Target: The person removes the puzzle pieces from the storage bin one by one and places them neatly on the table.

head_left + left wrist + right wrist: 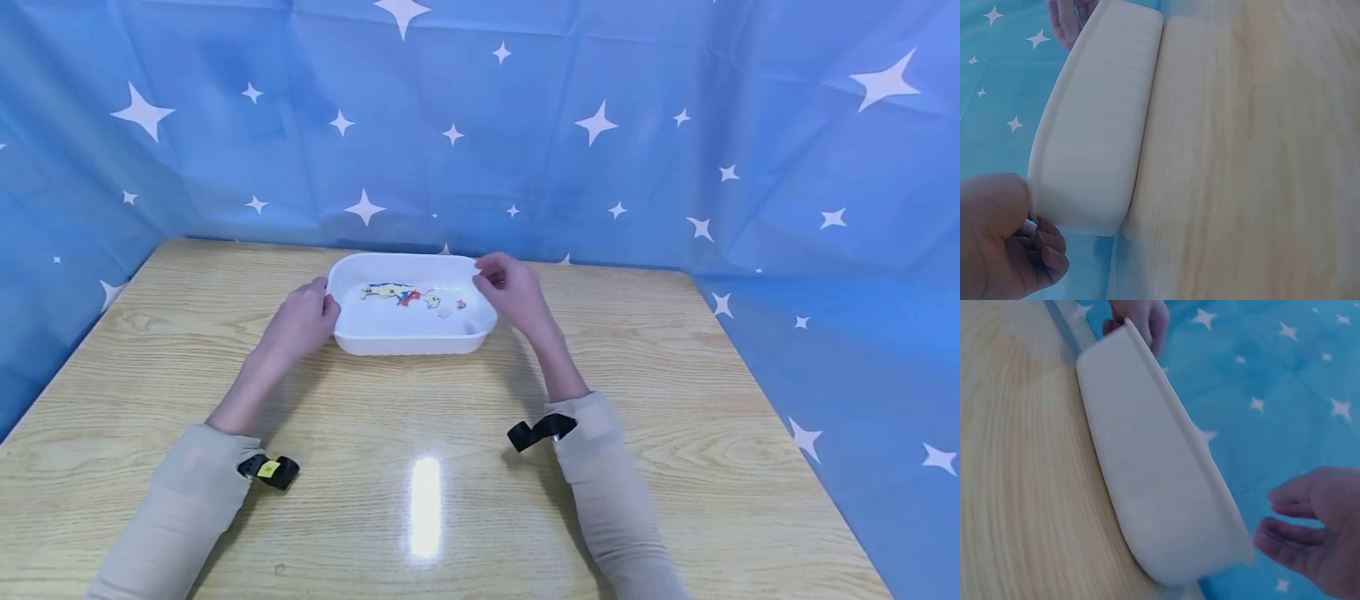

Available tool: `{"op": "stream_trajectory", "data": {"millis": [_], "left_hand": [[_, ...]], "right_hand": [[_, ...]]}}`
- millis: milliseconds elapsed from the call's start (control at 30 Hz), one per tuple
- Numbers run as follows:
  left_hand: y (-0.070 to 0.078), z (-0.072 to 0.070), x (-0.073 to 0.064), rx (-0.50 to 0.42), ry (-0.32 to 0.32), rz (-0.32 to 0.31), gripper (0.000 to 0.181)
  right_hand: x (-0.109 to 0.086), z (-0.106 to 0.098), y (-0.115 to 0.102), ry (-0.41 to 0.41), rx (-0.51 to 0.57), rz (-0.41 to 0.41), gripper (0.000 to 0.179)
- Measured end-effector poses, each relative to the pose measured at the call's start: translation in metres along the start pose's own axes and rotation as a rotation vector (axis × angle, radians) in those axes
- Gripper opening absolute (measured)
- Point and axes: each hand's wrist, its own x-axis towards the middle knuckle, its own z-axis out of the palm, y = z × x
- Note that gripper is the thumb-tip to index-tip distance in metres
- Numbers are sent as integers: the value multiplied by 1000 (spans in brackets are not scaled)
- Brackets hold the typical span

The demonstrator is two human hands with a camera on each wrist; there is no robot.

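Note:
A white rectangular plastic tub (408,344) stands near the back of the wooden table. Flat colourful shapes (397,292) in yellow, blue and red show on its inside floor, with a small reddish one (461,304) to their right. My left hand (303,315) pinches the rim at the tub's left end, thumb on top and fingers curled beneath, as the left wrist view shows. At the right end, my right hand (513,292) hovers by the rim. In the right wrist view its loosely bent fingers (1285,547) are beside the rim, with a gap between thumb and fingers.
A blue cloth (480,125) with white stars hangs right behind the table (360,467) and along its sides. Each forearm wears a black wrist camera, one on the left sleeve (279,472) and one on the right (543,431).

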Motion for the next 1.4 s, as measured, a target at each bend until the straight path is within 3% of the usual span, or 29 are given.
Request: {"op": "stream_trajectory", "data": {"millis": [233,433,600,733,1000,1200,1400], "left_hand": [[1,0,0,-7,-5,3,27],[1,2,1,-3,-7,7,21],[2,1,1,-1,-4,12,21],[2,0,1,2,-3,6,23],[2,-1,-1,15,-2,7,21],[2,-1,-2,8,-6,7,19],[2,-1,-2,5,-3,12,17]], "right_hand": [[8,33,-11,-108,-78,-54,27],[12,52,-16,-206,-221,47,38],[17,61,-17,-241,-358,124,46],[21,66,-16,-287,-451,131,51],[26,72,-13,-412,-537,113,51],[28,74,-13,-385,-580,79,31],[30,75,-13,-328,-520,150,24]]}}
